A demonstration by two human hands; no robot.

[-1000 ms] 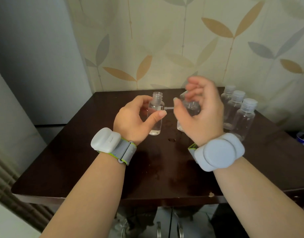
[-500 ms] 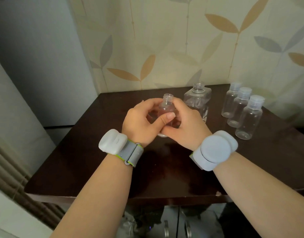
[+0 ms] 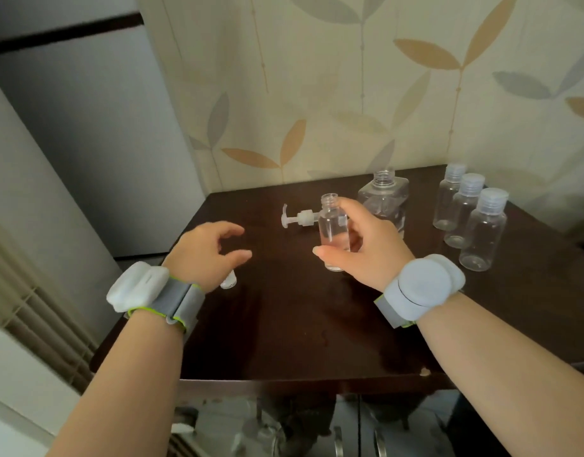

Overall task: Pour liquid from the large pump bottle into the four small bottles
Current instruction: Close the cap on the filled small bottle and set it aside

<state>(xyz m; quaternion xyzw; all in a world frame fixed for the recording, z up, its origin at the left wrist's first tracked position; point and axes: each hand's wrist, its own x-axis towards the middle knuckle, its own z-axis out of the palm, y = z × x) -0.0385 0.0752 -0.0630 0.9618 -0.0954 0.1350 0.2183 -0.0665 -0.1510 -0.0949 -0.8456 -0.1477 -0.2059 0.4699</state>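
A small clear bottle (image 3: 333, 225) with no cap stands upright near the middle of the dark table (image 3: 284, 331); my right hand (image 3: 369, 252) holds it, thumb in front and fingers behind. My left hand (image 3: 205, 255) hovers to its left with loosely curled fingers and holds nothing. A small white cap (image 3: 229, 280) lies on the table just below that hand. The large clear bottle (image 3: 384, 206) stands behind, its neck open. Its white pump (image 3: 297, 218) lies on its side to the left. Three capped small bottles (image 3: 467, 212) stand in a row at the right.
A leaf-patterned wall (image 3: 350, 94) runs close behind the table, with a grey panel (image 3: 86, 143) to the left. The table's front edge (image 3: 300, 380) lies near me. A few wet spots show on the tabletop.
My left hand has let go of the small bottle and moved left. My right hand now holds that bottle alone. The view has swung, bringing the pump into sight.
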